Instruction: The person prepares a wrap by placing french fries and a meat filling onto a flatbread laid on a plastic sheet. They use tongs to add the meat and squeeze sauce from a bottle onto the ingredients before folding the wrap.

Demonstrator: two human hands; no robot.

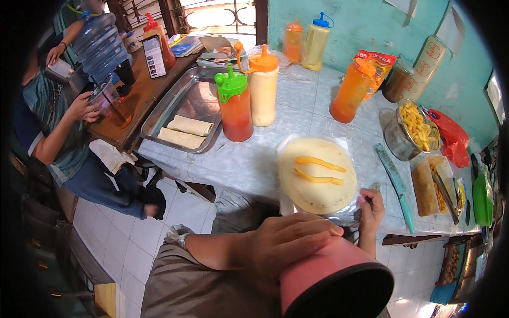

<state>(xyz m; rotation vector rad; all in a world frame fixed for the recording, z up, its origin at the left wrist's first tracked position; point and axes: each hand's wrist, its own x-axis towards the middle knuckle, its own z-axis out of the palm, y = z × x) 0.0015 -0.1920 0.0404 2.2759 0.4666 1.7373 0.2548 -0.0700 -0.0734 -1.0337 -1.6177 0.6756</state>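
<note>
Close to the camera, my left hand [289,241] is wrapped over a pink cup-shaped thing [323,273] with a wide black round end. It is tilted and hides part of my lap. My right hand [371,208] rests at the table's front edge with its fingers curled, beside clear plastic wrap; whatever is in them does not show. Just left of it lies a stack of round pale flatbreads [318,159] on plastic. Two strips of fries [321,163] lie across the top one.
A green-capped sauce bottle [234,114], an orange-capped bottle [263,90] and a metal tray [159,119] with two rolled wraps stand left. To the right are a turquoise-handled knife [395,185], a bowl [401,140] of fries and a filling container [424,191]. Another person [66,138] sits left, holding a plastic cup.
</note>
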